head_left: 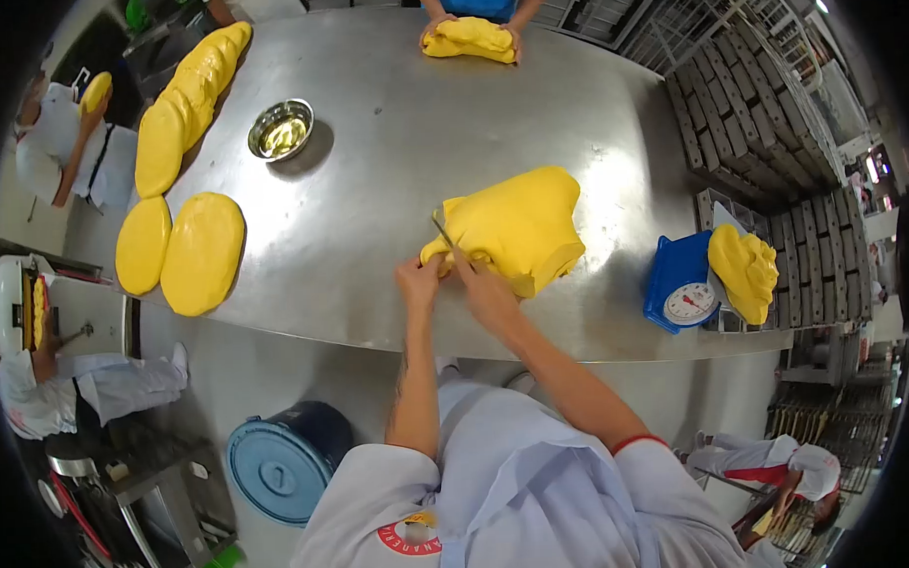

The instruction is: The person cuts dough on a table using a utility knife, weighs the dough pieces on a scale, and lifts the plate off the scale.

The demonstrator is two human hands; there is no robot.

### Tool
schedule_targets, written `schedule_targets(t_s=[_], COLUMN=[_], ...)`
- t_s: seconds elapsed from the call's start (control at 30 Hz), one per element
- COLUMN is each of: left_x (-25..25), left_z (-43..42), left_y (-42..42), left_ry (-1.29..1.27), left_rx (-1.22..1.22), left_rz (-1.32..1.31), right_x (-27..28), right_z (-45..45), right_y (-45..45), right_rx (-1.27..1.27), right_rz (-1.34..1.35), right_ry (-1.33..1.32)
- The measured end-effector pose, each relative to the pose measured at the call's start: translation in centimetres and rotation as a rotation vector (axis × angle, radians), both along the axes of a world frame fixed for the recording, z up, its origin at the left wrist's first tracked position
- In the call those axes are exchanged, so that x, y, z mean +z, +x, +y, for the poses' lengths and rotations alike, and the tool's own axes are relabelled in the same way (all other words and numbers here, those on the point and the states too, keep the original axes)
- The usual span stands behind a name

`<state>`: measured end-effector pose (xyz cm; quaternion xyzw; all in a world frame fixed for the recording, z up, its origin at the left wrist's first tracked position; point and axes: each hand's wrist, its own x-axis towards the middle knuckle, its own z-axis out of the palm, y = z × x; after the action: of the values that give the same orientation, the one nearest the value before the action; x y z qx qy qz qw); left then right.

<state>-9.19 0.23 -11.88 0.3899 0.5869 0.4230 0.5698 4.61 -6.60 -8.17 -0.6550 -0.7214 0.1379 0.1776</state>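
A large lump of yellow dough (521, 227) lies on the steel table in front of me. My left hand (417, 278) is closed on a small flap at the dough's near left edge. My right hand (482, 290) grips a cutter with a thin metal blade (440, 226), seen nearly edge-on; its handle is hidden in the fingers. The blade lies across the dough's left edge, just beyond my left hand. To the right, a blue dial scale (677, 281) carries another piece of yellow dough (744, 274).
A metal bowl of yellowish liquid (281, 131) stands at the left of the steel table (372, 207). Flattened dough rounds (203, 253) line the left edge. Across the table, a person's hands (436, 26) hold dough (469, 40). A blue lidded bin (281, 470) stands on the floor.
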Motion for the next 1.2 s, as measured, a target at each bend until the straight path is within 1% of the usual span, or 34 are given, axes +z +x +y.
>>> schedule_targets(t_s=[0.03, 0.1, 0.13, 0.2, 0.27, 0.33, 0.37, 0.43, 0.47, 0.5, 0.53, 0.6, 0.67, 0.7, 0.73, 0.8, 0.83, 0.87, 0.9, 0.93, 0.97, 1.0, 1.07, 1.1, 1.17, 1.2], left_x=[-0.2, -2.0, -4.4, -5.0, -2.2, -2.5, -3.0, -4.4, -5.3, -6.3, -6.9, -5.8, 1.4, 2.2, 3.2, 5.5, 6.1, 7.7, 10.3, 12.7, 15.7, 19.2, 23.3, 24.2, 27.4, 29.0], left_z=[-0.9, -2.1, -2.2, -2.3, -2.7, -2.9, -3.3, -4.1, -4.7, -5.3, -6.0, -7.4, -8.3, -8.1, -7.1, -3.8, -3.1, -2.3, -1.6, -1.9, -3.2, -4.2, -6.7, -7.6, -10.8, -13.0], left_y=[-0.1, -0.9, -1.3, -1.6, -2.3, -2.2, -2.2, -2.8, -4.3, -5.7, -9.2, -14.8, -15.3, -15.4, -14.8, -10.2, -7.3, -3.1, 2.2, 7.9, 13.1, 17.4, 27.0, 31.8, 40.2, 43.5], left_ry=[0.013, 0.051, 0.075, 0.055, -0.029, -0.033, -0.034, 0.143, 0.109, 0.084, -0.067, 0.139, 0.132, 0.153, 0.169, 0.097, 0.031, 0.039, 0.023, -0.02, -0.03, -0.027, 0.229, 0.612, 0.91, 0.81], left_rx=[0.022, 0.06, 0.078, 0.084, 0.048, 0.05, 0.057, 0.09, 0.197, 0.308, 0.498, 0.455, 0.425, 0.316, 0.202, 0.031, -0.06, -0.145, -0.237, -0.343, -0.512, -0.679, -1.035, -1.058, -1.053, -1.071], left_rz=[-0.029, -0.128, -0.206, -0.287, -0.276, -0.321, -0.341, -0.061, -0.143, -0.225, -0.528, -0.486, -0.651, -0.619, -0.58, -0.592, -0.599, -0.664, -0.733, -0.807, -0.765, -0.729, -0.454, -0.193, 0.017, -0.019], right_x=[-0.7, -1.4, -0.9, 1.7, 6.9, 5.0, 3.4, -0.2, -1.9, -2.7, -2.7, -0.8, 1.4, 2.0, 0.5, 4.6, 3.5, 2.0, 0.6, 1.3, 2.0, -1.2, -1.0, -1.2, -2.3, -2.5], right_z=[-3.7, -10.8, -12.2, -14.3, -9.9, -3.8, -2.1, 0.3, -2.5, -5.4, -9.0, -16.4, -23.9, -27.4, -30.3, -33.5, -34.3, -35.8, -37.9, -38.6, -39.3, -40.7, -43.0, -44.6, -46.5, -47.4], right_y=[0.5, 2.8, 3.5, 4.7, 2.6, 1.7, 1.5, 1.1, 1.9, 3.3, 4.8, 9.4, 14.3, 16.5, 18.8, 20.2, 20.9, 21.7, 22.2, 22.3, 22.2, 22.6, 22.1, 21.8, 22.5, 22.8], right_rx=[-0.028, -0.086, -0.088, -0.102, -0.089, 0.013, 0.03, 0.07, 0.055, 0.064, 0.053, -0.029, -0.165, -0.257, -0.407, -0.517, -0.567, -0.637, -0.722, -0.746, -0.81, -0.835, -0.981, -1.036, -1.059, -1.066], right_rz=[-0.033, 0.044, 0.035, 0.017, 0.133, 0.124, 0.053, -0.079, 0.11, 0.217, 0.282, 0.262, 0.266, 0.26, 0.214, 0.251, 0.349, 0.437, 0.514, 0.494, 0.473, 0.444, 0.524, 0.555, 0.524, 0.49], right_ry=[0.084, -0.247, -0.283, -0.363, -0.121, -0.061, -0.115, -0.209, -0.131, -0.059, -0.019, -0.041, -0.098, -0.149, -0.314, -0.253, -0.148, -0.048, 0.046, 0.063, 0.07, 0.145, 0.134, 0.15, 0.257, 0.316])
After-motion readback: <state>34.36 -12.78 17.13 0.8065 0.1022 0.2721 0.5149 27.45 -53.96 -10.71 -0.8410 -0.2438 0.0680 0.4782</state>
